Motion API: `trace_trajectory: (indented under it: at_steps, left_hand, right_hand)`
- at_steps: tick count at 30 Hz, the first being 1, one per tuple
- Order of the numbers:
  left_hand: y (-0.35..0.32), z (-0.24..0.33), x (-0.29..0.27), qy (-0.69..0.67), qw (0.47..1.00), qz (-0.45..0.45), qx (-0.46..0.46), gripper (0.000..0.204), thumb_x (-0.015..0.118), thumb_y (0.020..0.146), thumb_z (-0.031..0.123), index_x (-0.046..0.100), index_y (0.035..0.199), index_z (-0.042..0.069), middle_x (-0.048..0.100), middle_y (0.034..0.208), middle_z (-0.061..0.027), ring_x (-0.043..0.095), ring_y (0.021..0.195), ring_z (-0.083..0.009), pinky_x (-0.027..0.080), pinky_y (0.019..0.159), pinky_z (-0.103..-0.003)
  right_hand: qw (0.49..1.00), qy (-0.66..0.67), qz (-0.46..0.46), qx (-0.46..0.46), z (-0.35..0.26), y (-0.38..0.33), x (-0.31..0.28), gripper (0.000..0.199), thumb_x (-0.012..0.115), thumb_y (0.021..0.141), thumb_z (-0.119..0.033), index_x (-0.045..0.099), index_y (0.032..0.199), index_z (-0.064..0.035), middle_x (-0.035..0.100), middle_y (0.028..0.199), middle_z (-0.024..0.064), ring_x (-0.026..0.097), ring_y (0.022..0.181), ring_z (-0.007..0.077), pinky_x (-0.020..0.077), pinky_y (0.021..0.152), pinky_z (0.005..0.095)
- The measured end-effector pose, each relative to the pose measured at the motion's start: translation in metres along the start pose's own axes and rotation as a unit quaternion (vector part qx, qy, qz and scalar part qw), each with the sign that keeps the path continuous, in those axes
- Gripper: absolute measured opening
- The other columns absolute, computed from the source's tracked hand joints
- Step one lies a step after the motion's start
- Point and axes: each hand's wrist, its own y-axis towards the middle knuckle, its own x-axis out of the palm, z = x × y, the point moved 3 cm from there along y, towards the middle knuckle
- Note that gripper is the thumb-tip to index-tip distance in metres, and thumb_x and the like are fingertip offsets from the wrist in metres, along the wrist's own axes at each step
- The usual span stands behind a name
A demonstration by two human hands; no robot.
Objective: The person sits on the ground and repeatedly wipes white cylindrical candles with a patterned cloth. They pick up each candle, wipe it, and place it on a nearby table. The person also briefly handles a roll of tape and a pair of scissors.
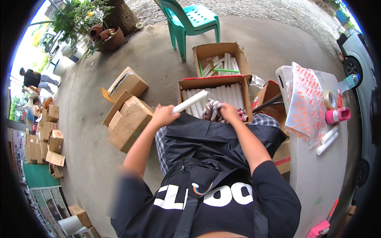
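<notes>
I note the left hand [163, 115] fingers pinching a white tube [189, 102], axis toward upper right; right hand [229, 112] fingers curled on patterned cloth [212, 110].

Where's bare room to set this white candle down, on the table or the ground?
The table is bare at its near end, below the two loose candles. Its far end is crowded with printed sheets, tape roll and pink dispenser. The open box is packed full.

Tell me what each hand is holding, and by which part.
The left hand grips a white tube by its near end. The right hand rests on a patterned cloth; whether it grips it cannot be told.
</notes>
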Motion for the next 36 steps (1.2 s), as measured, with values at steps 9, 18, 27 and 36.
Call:
trace_trajectory:
  at_steps: [9, 18, 27, 36]
  left_hand:
    - [0.017, 0.083, 0.079, -0.714, 0.695, 0.011, -0.089, 0.020, 0.063, 0.083, 0.022, 0.058, 0.086, 0.003, 0.056, 0.069, -0.0021, 0.054, 0.067, -0.0120, 0.044, 0.066, -0.027]
    - [0.000, 0.161, 0.082, -0.386, 0.897, 0.100, 0.190, 0.027, 0.067, 0.073, 0.010, 0.060, 0.098, 0.001, 0.065, 0.086, -0.0120, 0.062, 0.087, -0.0285, 0.048, 0.079, -0.036]
    - [-0.035, 0.132, 0.075, -0.607, 0.748, -0.265, 0.036, 0.015, 0.062, 0.079, 0.019, 0.057, 0.083, 0.005, 0.055, 0.068, 0.0004, 0.051, 0.060, -0.0092, 0.042, 0.058, -0.024]
    - [-0.027, 0.124, 0.093, -0.576, 0.785, -0.226, 0.036, 0.014, 0.061, 0.078, 0.019, 0.056, 0.079, 0.006, 0.054, 0.067, 0.0014, 0.049, 0.059, -0.0082, 0.040, 0.055, -0.025]
  right_hand:
    - [0.714, 0.685, -0.141, 0.015, -0.065, -0.060, -0.114, 0.042, 0.050, 0.093, -0.028, 0.048, 0.129, -0.0055, 0.057, 0.123, 0.0088, 0.054, 0.115, 0.0217, 0.0430, 0.097, 0.0433]
    - [0.777, 0.622, 0.048, 0.083, -0.095, -0.094, -0.058, 0.044, 0.064, 0.080, -0.001, 0.049, 0.121, -0.0029, 0.058, 0.111, 0.0073, 0.057, 0.105, 0.0172, 0.0475, 0.089, 0.0306]
    - [0.603, 0.793, -0.035, 0.073, -0.122, -0.051, -0.134, 0.025, 0.055, 0.089, -0.023, 0.055, 0.106, -0.0050, 0.062, 0.083, 0.0078, 0.063, 0.070, 0.0175, 0.0548, 0.060, 0.0322]
    - [0.755, 0.629, 0.187, 0.016, -0.092, -0.040, -0.114, 0.019, 0.052, 0.093, -0.022, 0.062, 0.090, -0.0065, 0.066, 0.081, 0.0065, 0.066, 0.073, 0.0172, 0.0526, 0.065, 0.0311]
